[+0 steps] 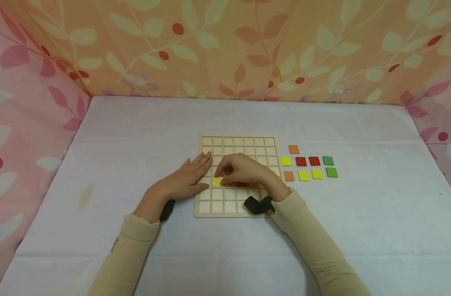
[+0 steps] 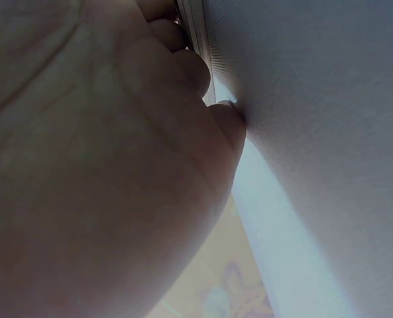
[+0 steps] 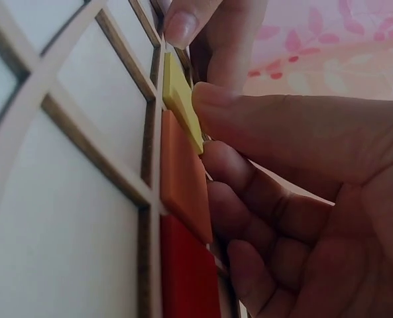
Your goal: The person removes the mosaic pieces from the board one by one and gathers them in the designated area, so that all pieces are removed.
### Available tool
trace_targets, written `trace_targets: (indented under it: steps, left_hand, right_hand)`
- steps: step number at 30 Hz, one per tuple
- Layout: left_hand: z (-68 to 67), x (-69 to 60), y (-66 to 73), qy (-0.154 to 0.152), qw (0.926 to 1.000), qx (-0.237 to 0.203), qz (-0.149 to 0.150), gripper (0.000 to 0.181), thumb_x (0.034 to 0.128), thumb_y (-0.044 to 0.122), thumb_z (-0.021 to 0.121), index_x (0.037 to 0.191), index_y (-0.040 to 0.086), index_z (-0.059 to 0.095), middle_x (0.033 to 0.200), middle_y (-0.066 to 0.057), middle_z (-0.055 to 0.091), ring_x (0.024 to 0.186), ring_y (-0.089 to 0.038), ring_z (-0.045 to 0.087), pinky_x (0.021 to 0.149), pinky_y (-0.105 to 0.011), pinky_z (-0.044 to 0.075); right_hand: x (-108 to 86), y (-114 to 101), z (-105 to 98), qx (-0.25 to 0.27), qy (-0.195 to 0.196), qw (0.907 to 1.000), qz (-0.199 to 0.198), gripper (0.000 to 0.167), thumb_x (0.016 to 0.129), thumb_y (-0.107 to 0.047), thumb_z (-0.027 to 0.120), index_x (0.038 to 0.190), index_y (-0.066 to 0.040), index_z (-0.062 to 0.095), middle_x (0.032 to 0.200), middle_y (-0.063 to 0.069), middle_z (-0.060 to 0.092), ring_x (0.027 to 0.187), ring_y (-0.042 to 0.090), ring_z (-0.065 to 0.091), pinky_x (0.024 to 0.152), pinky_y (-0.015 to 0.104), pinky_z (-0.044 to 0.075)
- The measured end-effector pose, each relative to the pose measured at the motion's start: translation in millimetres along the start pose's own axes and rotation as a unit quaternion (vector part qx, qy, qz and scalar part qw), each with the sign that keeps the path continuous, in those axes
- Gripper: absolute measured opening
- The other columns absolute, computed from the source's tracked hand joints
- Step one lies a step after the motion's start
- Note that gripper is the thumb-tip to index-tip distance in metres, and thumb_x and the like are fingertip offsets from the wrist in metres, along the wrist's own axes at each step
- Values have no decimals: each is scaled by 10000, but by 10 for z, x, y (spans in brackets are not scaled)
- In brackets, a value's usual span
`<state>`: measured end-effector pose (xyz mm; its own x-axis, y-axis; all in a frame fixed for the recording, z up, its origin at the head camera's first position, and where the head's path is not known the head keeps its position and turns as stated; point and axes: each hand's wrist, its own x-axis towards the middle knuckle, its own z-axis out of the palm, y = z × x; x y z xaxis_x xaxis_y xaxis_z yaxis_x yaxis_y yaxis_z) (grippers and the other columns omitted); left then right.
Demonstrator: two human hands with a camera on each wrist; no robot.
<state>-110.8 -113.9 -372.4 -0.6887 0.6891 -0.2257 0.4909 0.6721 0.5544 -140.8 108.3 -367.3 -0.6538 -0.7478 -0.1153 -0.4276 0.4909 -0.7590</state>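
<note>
Flat on the left edge of a wooden grid board [image 1: 218, 207] rests my left hand [image 1: 186, 179], fingers stretched out. My right hand [image 1: 244, 168] is over the board's middle, with thumb and fingers pinching a yellow square tile [image 1: 216, 182] at a cell near the left edge. In the right wrist view the thumb presses on the yellow tile [image 3: 181, 99], which looks slightly tilted. Beside it in the same row are an orange tile [image 3: 185, 175] and a red tile [image 3: 188, 265]. The left wrist view shows mostly the palm [image 2: 97, 165].
Right of the board lie loose tiles: orange [image 1: 293, 149], yellow [image 1: 304, 176], red [image 1: 301, 161] and green [image 1: 328, 160]. A white cloth [image 1: 377, 230] covers the table. Patterned curtains [image 1: 225, 49] stand behind and at both sides.
</note>
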Motion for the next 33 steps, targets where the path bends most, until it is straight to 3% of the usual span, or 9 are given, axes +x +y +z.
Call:
trace_targets:
  steps: [19,33]
  left_hand:
    - [-4,-8,-1,-22,10000,-31,11,722,979,268,516,1510,34,87,1582,-72,-24,1436,-235,-57,1131,-499,4]
    - [-10,-5,8,-26,10000,21,-8,724,977,271,518,1508,30,89,1581,-76,-14,1436,-239,-52,1130,-504,9]
  right_hand:
    - [-21,-38,-26,-93,40,9998,-193,153,779,-63,765,921,-47,710,920,0,637,811,108,561,753,235,481]
    - [-18,-64,-26,453,61,9987,-220,54,831,-12,694,883,-25,700,832,25,686,755,86,624,744,236,515]
